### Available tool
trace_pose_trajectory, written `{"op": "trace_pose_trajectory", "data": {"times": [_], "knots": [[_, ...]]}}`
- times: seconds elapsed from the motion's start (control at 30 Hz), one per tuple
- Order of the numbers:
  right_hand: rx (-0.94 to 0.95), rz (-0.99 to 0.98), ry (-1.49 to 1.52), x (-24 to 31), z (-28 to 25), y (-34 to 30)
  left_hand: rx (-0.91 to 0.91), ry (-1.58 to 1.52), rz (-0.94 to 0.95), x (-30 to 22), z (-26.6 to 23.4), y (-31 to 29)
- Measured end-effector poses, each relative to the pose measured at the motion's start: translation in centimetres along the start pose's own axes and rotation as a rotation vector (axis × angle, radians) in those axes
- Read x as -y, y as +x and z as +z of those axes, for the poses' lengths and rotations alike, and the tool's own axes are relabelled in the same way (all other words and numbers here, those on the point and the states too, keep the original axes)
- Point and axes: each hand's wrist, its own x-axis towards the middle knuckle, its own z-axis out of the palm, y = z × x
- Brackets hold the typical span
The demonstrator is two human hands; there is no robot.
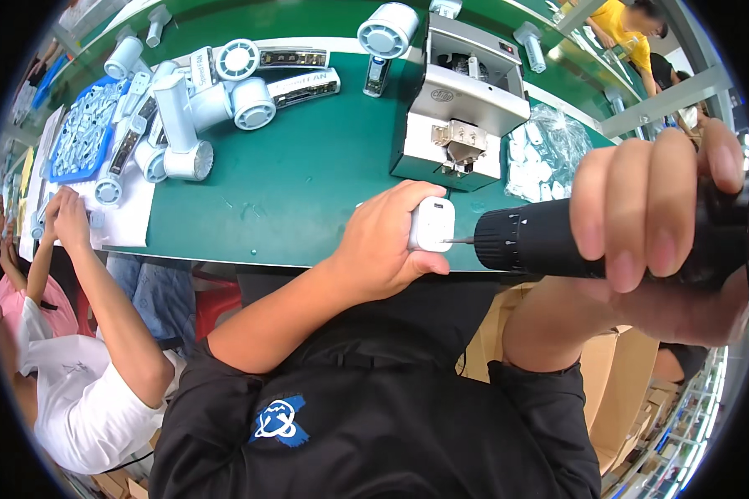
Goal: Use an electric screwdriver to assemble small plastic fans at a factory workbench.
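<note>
I am looking down at the left hand [387, 241], which is curling shut around a small white plastic part [432, 223] and holding it just above the near edge of the green table [291, 200]. Only the rounded end of that part is showing; the rest is sitting hidden inside the palm, so I cannot tell its full shape. The right hand [657, 224] is wrapping tightly around a black electric screwdriver [541, 241], fingers folded over the barrel. The tool's rear is running out of view at the right rim, and the fingers are covering much of the body. Its thin bit is touching the white part's face; the screw itself is too small for me to make out.

Behind the hands, a grey metal machine [462, 100] is standing on the table, with a clear bag of white parts [549, 150] just beside it, its contents blurring together. Further left, white handheld fans [216, 100] are lying in a loose cluster, near a blue tray [83, 133] of small pieces I cannot resolve. At the left edge, another person's arm [100, 274] is reaching onto a white sheet; a person in yellow [628, 21] is being cut off at the top.
</note>
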Motion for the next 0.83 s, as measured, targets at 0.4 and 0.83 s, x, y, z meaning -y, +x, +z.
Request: {"op": "trace_pose_trajectory", "data": {"times": [0.4, 0.83], "knots": [[-0.028, -0.084, -0.016, -2.3, 1.3, -0.1, -0.009, 0.005, 0.043, 0.2, 0.1, -0.1], [-0.304, 0.029, -0.152, -2.9, -1.6, -3.4, -0.302, 0.374, -0.269, -1.6, -6.1, 2.0]]}}
